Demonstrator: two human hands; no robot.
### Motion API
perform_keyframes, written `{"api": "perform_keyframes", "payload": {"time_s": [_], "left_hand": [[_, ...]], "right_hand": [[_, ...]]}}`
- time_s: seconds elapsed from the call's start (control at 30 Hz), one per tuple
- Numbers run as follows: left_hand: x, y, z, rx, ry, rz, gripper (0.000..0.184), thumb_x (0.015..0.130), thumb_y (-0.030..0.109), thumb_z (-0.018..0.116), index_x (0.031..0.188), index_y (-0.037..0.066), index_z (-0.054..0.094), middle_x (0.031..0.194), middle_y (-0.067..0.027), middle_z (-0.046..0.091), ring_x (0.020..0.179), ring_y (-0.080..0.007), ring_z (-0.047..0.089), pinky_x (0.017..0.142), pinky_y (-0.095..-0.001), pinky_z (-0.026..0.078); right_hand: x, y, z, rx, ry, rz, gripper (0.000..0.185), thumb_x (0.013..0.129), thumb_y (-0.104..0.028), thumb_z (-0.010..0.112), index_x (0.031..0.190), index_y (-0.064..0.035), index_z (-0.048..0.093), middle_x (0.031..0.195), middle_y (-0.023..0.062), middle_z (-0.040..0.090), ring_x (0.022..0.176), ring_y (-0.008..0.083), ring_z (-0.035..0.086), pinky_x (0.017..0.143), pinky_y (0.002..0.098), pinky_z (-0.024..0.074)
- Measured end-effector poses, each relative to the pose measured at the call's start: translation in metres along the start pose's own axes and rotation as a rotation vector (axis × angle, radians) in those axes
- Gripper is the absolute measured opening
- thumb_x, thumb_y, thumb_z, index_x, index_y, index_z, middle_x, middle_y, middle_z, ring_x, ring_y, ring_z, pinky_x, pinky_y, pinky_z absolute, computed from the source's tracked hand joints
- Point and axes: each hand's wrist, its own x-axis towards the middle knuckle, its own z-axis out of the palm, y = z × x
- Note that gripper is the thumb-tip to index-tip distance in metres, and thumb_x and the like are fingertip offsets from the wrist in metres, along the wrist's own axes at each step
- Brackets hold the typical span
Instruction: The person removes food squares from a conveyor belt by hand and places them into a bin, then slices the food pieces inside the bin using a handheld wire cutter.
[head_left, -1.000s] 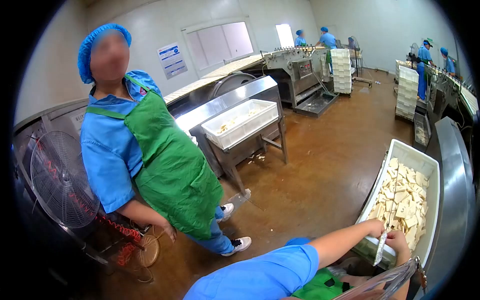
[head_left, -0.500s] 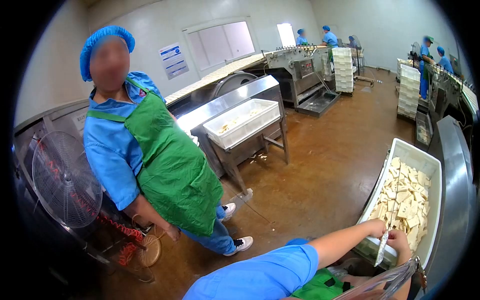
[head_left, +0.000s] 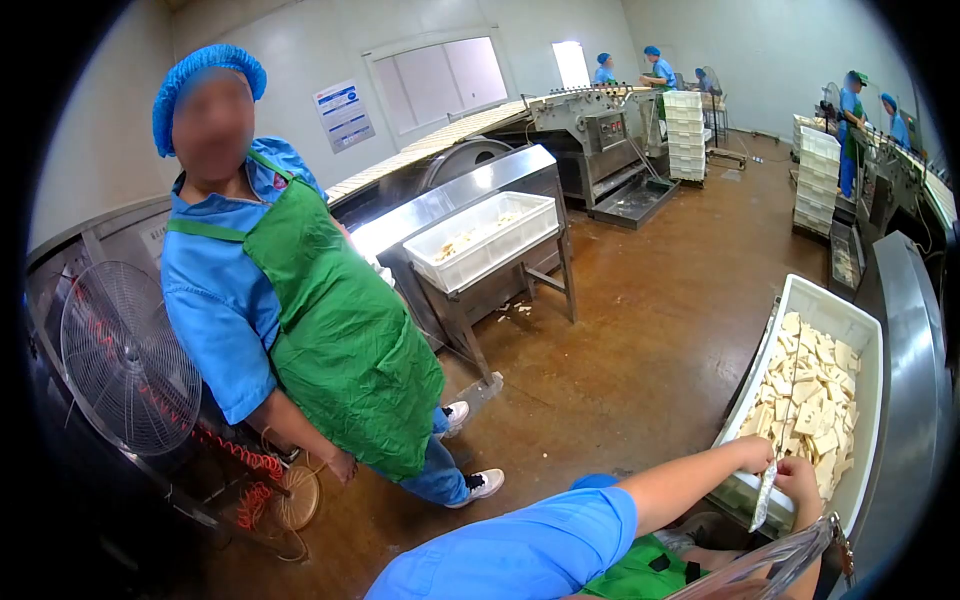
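Both my hands are close together over the near end of a white crate point(head_left: 873, 400) at the lower right. Pale, flat, broken pieces point(head_left: 815, 405) fill the crate. A long thin rod with a silver-wrapped handle point(head_left: 764, 500) runs between my hands, its thin end lying over the pieces. My left hand point(head_left: 750, 455) is closed at the top of the handle. On the other side, my right hand point(head_left: 797, 480) is closed with its fingers bent against the rod. The fingertips are partly hidden.
A co-worker in a green apron point(head_left: 345, 350) stands at left, beside a fan point(head_left: 130, 355). Another white crate point(head_left: 480, 240) rests on a metal stand. Stacked crates point(head_left: 817, 180) and conveyor machines point(head_left: 590, 130) stand farther back, with more people there. A metal panel point(head_left: 910, 370) borders my crate.
The view has shifted very slightly. My hands and the rod stay almost in place. A thin dark line over the floor near the co-worker's feet no longer shows.
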Motion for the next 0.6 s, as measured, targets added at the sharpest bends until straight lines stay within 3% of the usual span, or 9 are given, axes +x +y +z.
{"api": "perform_keyframes", "payload": {"time_s": [0.17,0.23,0.33,0.6], "left_hand": [[0.001,-0.001,0.000,-0.007,-0.004,0.006,0.021,0.076,0.023,0.060,0.085,0.007,0.069,0.079,-0.0132,0.067,0.073,-0.0251,0.064,0.068,-0.0358,0.049],[0.001,0.000,-0.002,-0.033,-0.048,-0.046,0.023,0.075,0.027,0.060,0.087,0.011,0.070,0.086,-0.0138,0.067,0.081,-0.0282,0.064,0.073,-0.0374,0.050],[-0.002,0.005,-0.005,-0.038,-0.068,-0.045,0.022,0.077,0.024,0.061,0.087,0.007,0.069,0.080,-0.0131,0.067,0.074,-0.0251,0.064,0.069,-0.0354,0.049],[0.009,-0.003,0.003,0.020,-0.091,-0.006,0.027,0.072,0.030,0.066,0.088,0.009,0.070,0.082,-0.0140,0.067,0.076,-0.0267,0.064,0.070,-0.0366,0.049]], "right_hand": [[0.001,0.001,0.000,-0.098,0.024,-0.040,0.016,0.065,-0.011,0.075,0.071,-0.0009,0.064,0.057,0.0052,0.058,0.053,0.0107,0.052,0.051,0.0270,0.0421],[0.000,-0.003,0.000,-0.101,0.040,-0.029,0.016,0.066,-0.014,0.074,0.070,-0.0011,0.065,0.055,0.0063,0.057,0.051,0.0117,0.052,0.050,0.0280,0.0413],[0.000,-0.002,0.000,-0.101,0.048,0.000,0.016,0.066,-0.013,0.074,0.069,-0.0009,0.065,0.055,0.0062,0.057,0.051,0.0116,0.051,0.050,0.0281,0.0414],[-0.003,-0.015,-0.003,-0.121,0.033,-0.004,0.018,0.065,-0.014,0.075,0.065,-0.0002,0.063,0.052,0.0033,0.052,0.049,0.0106,0.046,0.047,0.0280,0.0376]]}}
